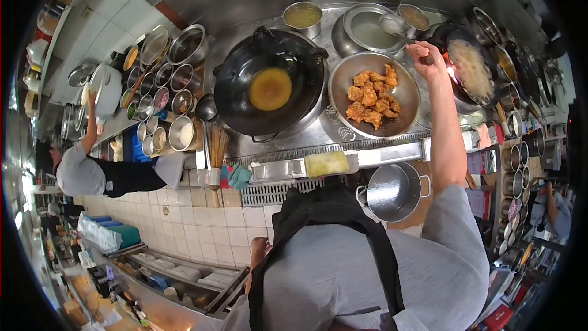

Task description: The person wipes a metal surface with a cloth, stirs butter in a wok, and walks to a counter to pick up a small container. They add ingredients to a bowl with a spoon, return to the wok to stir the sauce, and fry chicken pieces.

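Observation:
My right hand (426, 58) is wrapped round the handle of a ladle (393, 24), held over the far side of the stove. The ladle's bowl is at the right rim of a steel pot of cloudy liquid (373, 29). Below my right forearm's left side, a wide metal bowl (343, 86) holds browned fried pieces (372, 97). To its left sits a large black wok (236, 95) with amber oil (270, 89) in the bottom. My left hand (260, 250) hangs low beside my apron, fingers curled, with nothing visible in it.
At the right, a second wok (470, 70) bubbles with pale foam beside a flame. A spare ladle (206, 108) and a bamboo brush (217, 147) lie left of the black wok. A deep pot (392, 193) stands below the counter. Another person (82, 168) works at the left.

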Available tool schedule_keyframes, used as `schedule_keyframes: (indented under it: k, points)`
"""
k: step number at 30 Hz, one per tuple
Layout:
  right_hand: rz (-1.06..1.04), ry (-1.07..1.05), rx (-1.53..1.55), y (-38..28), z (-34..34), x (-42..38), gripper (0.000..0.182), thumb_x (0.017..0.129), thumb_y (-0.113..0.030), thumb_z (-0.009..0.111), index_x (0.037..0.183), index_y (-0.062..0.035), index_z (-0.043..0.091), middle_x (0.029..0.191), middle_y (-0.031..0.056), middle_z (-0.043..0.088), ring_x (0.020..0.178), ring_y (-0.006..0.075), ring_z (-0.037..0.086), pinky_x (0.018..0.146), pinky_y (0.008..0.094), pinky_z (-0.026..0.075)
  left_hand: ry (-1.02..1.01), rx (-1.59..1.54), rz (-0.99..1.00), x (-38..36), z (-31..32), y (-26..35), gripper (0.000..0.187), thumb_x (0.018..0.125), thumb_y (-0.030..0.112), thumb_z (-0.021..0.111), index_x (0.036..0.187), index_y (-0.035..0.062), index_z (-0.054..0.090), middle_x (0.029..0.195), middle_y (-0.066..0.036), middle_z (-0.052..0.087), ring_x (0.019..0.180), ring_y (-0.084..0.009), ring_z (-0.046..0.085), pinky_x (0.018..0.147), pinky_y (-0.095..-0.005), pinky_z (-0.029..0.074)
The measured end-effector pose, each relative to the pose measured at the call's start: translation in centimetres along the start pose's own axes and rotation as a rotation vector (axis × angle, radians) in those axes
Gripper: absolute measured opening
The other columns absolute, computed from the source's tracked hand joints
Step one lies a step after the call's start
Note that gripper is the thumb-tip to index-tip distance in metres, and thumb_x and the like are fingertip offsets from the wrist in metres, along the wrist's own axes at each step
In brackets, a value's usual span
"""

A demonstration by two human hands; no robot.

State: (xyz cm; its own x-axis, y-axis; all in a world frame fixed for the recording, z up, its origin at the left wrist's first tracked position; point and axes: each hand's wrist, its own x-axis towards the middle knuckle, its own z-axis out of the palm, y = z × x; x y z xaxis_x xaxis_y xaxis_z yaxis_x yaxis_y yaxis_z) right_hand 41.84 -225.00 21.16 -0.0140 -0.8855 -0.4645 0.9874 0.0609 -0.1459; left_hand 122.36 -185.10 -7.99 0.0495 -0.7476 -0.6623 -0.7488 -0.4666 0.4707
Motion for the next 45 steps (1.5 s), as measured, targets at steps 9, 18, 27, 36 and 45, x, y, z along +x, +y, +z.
schedule_keyframes:
  k: [9,18,27,36,45]
  points:
    - [0.041,-0.019,0.037,-0.7,-0.1,-0.9,0.036,0.101,-0.001,0.05,0.128,0.0131,0.031,0.077,0.0055,0.047,0.049,0.0108,0.046,0.041,0.0211,0.045,0.073,-0.693,-0.49,2.3,3.4,-4.3,0.018,0.09,0.005,0.061,0.101,-0.0041,0.072,0.081,-0.013,0.068,0.073,-0.0256,0.07,0.059,-0.0361,0.06]
    - [0.055,0.015,0.055,-1.6,-0.7,-1.1,0.037,0.099,0.001,0.05,0.127,0.0162,0.031,0.074,0.0044,0.045,0.048,0.0112,0.046,0.041,0.0215,0.044,0.207,-0.863,-0.528,-0.4,5.1,-2.6,0.027,0.09,0.009,0.063,0.113,-0.0067,0.067,0.088,-0.012,0.066,0.079,-0.025,0.068,0.063,-0.0388,0.063]
    - [0.093,0.036,0.1,-2.0,-0.8,0.3,0.044,0.098,0.002,0.05,0.135,0.0127,0.028,0.077,0.0062,0.046,0.048,0.0129,0.048,0.039,0.0223,0.045,0.11,-0.664,-0.455,-5.4,6.1,-3.2,0.031,0.09,0.007,0.065,0.119,-0.0065,0.063,0.098,-0.015,0.066,0.077,-0.0255,0.067,0.062,-0.0404,0.063]
    - [0.108,0.066,0.121,-2.1,0.6,-1.0,0.031,0.097,0.004,0.05,0.124,0.0103,0.038,0.073,0.0059,0.046,0.049,0.0135,0.048,0.04,0.0229,0.047,0.14,-0.857,-0.55,-6.7,12.6,-11.6,0.028,0.091,0.008,0.062,0.115,-0.0053,0.061,0.096,-0.013,0.065,0.08,-0.0268,0.068,0.064,-0.0428,0.062]
    - [0.009,-0.141,-0.418,5.0,-2.9,-4.6,0.016,0.1,-0.001,0.053,0.087,0.0004,0.043,0.072,0.0033,0.048,0.051,0.0088,0.047,0.041,0.0197,0.04,0.213,-0.903,-0.512,-19.4,16.2,-8.3,0.022,0.091,0.008,0.063,0.11,-0.0027,0.061,0.096,-0.014,0.063,0.082,-0.0274,0.065,0.066,-0.0447,0.061]
